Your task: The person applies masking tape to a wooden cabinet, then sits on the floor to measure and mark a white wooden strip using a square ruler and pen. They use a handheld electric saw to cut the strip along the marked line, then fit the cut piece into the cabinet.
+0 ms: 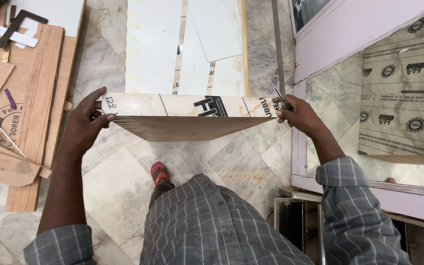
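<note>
While the left hand (85,123) and right hand (298,115) clamp the laminated board (187,117) between them, pencil (280,96) in the right, carrying seems underway; setting down needs a level grip.

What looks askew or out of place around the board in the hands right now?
Nothing looks damaged. The laminated board is held level between the left hand and right hand, which also pinches a pencil. The only untidy spot is the wood offcuts lying at mixed angles on the marble floor.
</note>
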